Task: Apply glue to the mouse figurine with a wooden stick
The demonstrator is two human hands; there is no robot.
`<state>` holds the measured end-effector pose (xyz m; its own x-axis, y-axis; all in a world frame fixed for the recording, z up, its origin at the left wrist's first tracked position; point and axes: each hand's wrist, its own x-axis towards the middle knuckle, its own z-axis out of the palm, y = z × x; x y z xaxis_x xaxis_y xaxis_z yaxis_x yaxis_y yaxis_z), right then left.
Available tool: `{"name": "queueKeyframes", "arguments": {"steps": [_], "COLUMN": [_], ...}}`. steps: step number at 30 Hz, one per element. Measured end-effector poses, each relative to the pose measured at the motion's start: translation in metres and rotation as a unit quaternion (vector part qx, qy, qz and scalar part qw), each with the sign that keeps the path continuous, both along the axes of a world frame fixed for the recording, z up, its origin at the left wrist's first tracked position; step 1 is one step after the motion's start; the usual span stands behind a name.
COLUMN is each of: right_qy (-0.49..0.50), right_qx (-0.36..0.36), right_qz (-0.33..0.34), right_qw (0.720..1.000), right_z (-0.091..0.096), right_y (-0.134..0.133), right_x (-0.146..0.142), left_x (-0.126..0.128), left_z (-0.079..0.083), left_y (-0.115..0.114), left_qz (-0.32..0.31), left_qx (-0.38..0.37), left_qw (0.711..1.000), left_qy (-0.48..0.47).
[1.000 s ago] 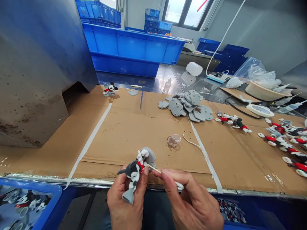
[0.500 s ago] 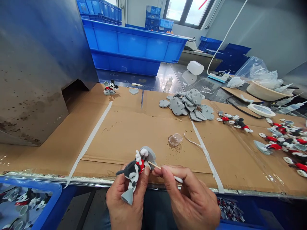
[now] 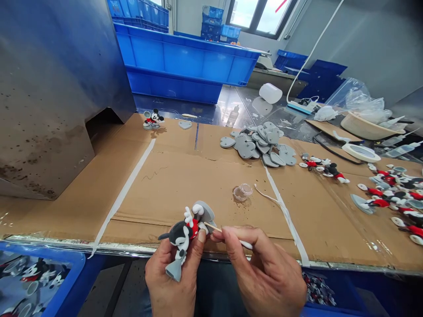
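Note:
My left hand [image 3: 170, 281] grips a small cartoon mouse figurine [image 3: 185, 232], black, white and red, with a grey base piece at each end. My right hand [image 3: 264, 275] pinches a thin wooden stick [image 3: 213, 228] whose tip touches the figurine near its red middle. Both hands are at the near edge of the cardboard-covered table [image 3: 185, 185]. A small clear cup [image 3: 242, 192] sits on the cardboard just beyond my right hand.
A pile of grey heart-shaped bases [image 3: 261, 145] lies mid-table. Several finished figurines [image 3: 386, 193] lie at right, one [image 3: 152, 119] stands far left. Blue crates [image 3: 185, 66] behind, a metal machine housing [image 3: 49, 88] at left, a blue bin of figurines [image 3: 29, 281] lower left, tape roll [image 3: 360, 152].
My hands and the figurine stay nearly still; the stick tip shifts slightly against the figurine. The view drifts a little.

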<state>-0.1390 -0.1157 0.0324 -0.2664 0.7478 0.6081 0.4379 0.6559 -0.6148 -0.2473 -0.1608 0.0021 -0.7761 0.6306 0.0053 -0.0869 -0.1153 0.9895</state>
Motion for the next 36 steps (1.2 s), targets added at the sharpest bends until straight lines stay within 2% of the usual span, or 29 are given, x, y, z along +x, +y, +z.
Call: {"name": "queueKeyframes", "arguments": {"steps": [11, 17, 27, 36], "right_qy": [-0.019, 0.013, -0.001, -0.013], "right_qx": [0.002, -0.041, -0.029, -0.007], "right_qz": [0.018, 0.03, 0.015, 0.016], "right_qw": [1.0, 0.999, 0.999, 1.0], "right_z": [0.0055, 0.0024, 0.0009, 0.0005], "right_y": [0.0036, 0.0056, 0.0062, 0.0071], "right_x": [-0.0009, 0.0024, 0.0015, 0.0009], "left_x": [0.0022, 0.0037, 0.0032, 0.001], "left_z": [0.0001, 0.0009, -0.0015, -0.0005], "left_y": [0.0006, 0.0037, 0.0009, 0.0022], "left_qz": [0.014, 0.021, 0.004, -0.005], "left_qx": [0.007, 0.0, -0.019, 0.002], "left_qw": [0.999, 0.998, 0.999, 1.0], "left_qy": [-0.038, -0.062, -0.044, -0.012]}}
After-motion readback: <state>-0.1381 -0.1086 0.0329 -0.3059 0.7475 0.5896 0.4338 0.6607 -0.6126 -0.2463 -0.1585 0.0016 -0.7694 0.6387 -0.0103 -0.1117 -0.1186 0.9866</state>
